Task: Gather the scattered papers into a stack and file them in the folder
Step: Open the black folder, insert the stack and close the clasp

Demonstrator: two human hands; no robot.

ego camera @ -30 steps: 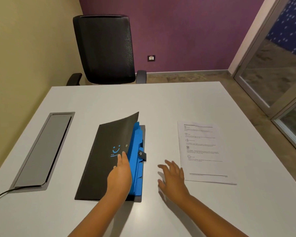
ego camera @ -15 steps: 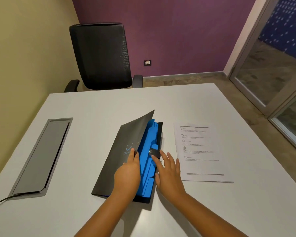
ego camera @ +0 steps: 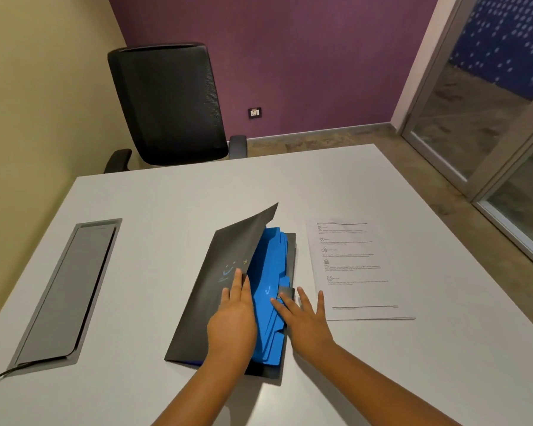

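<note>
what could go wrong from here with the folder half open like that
1. The left hand only lies flat on the raised black cover; if it slips, the cover may drop shut over the blue dividers.
2. The right hand rests on the dividers and elastic tab, so it may bend them.
3. The papers lie beside the folder, not yet filed; a sideways sweep may scatter them.

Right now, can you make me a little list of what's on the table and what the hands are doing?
folder: black folder lying on the white table, cover partly lifted, blue dividers showing
papers: printed stack flat, right of the folder, not filed
left hand: flat on the cover, no grip
right hand: fingers spread on the dividers' edge
other: grey cable hatch, black chair
</note>
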